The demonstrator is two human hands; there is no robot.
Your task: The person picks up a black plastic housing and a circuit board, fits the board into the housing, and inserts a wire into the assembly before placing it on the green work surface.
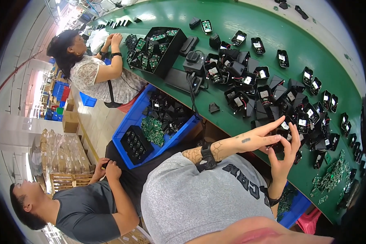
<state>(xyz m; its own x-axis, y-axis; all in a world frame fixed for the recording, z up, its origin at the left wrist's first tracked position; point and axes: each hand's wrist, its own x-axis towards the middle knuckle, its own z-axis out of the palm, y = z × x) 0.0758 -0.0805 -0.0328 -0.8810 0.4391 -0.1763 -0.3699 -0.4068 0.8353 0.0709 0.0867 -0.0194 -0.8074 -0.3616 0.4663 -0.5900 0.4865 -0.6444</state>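
Note:
My left hand (258, 138), on a tattooed forearm with a black wristband, reaches over the near edge of the pile. Its index finger and thumb are stretched apart. Close to its right, my right hand (288, 153) is raised with its fingers spread and bent. The fingertips of both hands nearly meet. Between and behind them lies a small black casing (287, 122); I see no firm grip on it. Around the hands are heaped several black plastic casings (265, 94), many with a white part and thin red wires inside.
Casings stand in a row along the far side of the green table (232, 16). Loose green circuit boards (331, 175) lie at right. A black box (171, 53) of boards, a speaker-like device (194, 61), a blue crate (126, 122) and two other people are at left.

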